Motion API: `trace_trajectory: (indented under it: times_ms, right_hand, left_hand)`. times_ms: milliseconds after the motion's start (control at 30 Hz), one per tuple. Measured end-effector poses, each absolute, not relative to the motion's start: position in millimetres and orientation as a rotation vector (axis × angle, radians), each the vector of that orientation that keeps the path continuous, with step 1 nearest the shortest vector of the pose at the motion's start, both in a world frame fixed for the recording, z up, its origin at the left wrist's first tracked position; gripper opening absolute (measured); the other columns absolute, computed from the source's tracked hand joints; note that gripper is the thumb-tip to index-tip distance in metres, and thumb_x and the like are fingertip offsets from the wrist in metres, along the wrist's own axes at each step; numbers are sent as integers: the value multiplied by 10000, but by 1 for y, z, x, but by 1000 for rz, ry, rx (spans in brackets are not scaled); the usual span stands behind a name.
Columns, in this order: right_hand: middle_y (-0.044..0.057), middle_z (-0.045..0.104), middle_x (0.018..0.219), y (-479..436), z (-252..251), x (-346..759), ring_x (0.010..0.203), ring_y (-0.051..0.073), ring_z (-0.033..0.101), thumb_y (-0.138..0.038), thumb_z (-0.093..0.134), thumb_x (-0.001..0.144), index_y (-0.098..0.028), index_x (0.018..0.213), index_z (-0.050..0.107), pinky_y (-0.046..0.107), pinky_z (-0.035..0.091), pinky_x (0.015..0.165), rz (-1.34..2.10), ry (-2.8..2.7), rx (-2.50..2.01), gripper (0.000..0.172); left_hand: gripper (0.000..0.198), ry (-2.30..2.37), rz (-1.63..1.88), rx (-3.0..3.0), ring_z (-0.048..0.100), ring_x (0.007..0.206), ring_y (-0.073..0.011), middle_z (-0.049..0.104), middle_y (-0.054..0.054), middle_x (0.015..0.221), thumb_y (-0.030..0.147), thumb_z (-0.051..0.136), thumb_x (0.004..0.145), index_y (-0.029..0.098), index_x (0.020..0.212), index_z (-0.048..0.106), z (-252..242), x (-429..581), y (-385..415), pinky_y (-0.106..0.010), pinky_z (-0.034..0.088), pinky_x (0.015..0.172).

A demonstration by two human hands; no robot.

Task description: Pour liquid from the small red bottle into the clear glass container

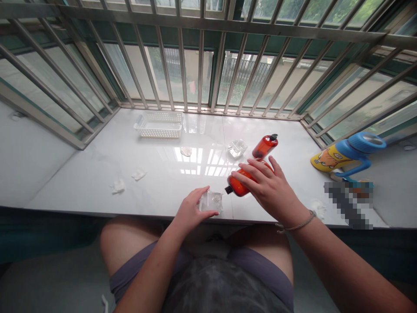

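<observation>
My left hand (194, 208) is closed around the side of a small clear container (213, 202) near the counter's front edge. In my right hand (265, 184) is a red bottle (240, 184), tilted so that its black tip points down and left toward the clear container. The tip stays a little apart from the container's right side. A second red bottle (262, 147) with a black top is just beyond my right hand. Left of that one sits another clear glass-like container (237, 148). Whether any liquid leaves the tip cannot be made out.
A white perforated basket (159, 131) stands at the back left. Crumpled white tissues (139, 174) and a pale round piece (186, 151) lie on the white counter (163, 191). At right is a blue and yellow drink bottle (339, 154) beside a blurred-out patch. Metal bars (202, 65) close off the back.
</observation>
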State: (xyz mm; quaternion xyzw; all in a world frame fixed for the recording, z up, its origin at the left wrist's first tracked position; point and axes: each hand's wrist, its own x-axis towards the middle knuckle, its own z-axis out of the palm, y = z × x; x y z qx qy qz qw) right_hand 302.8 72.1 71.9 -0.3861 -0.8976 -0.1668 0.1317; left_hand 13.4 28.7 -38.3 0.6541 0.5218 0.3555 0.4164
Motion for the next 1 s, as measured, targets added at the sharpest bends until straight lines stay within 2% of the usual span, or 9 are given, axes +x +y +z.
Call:
trace_trajectory:
  times_ms: [200, 733, 1000]
  right_hand:
    - [55, 637, 1521, 72, 74, 300, 1472, 327, 509, -55, 573, 1018, -345, 1527, 574, 677, 241, 1308, -480, -2611, -1105, 586]
    - [64, 643, 1513, 74, 65, 294, 1444, 327, 535, -35, 552, 1013, -314, 1494, 603, 683, 267, 1290, -504, -2647, -1043, 558]
    - [60, 654, 1506, 75, 61, 288, 1440, 309, 550, -42, 565, 1015, -315, 1478, 616, 683, 237, 1304, -510, -2651, -987, 540]
  left_hand:
    - [845, 1302, 894, 1642, 641, 1347, -337, 664, -83, 1478, 429, 984, 734, 332, 1490, 619, -40, 13, 29, -481, 647, 1007]
    - [848, 1294, 902, 1653, 638, 1353, -325, 659, -76, 1483, 425, 985, 735, 329, 1492, 614, -41, 13, 29, -479, 631, 1046]
    - [839, 1297, 908, 1677, 654, 1336, -321, 669, -68, 1472, 420, 986, 734, 341, 1485, 621, -40, 13, 30, -468, 634, 1043]
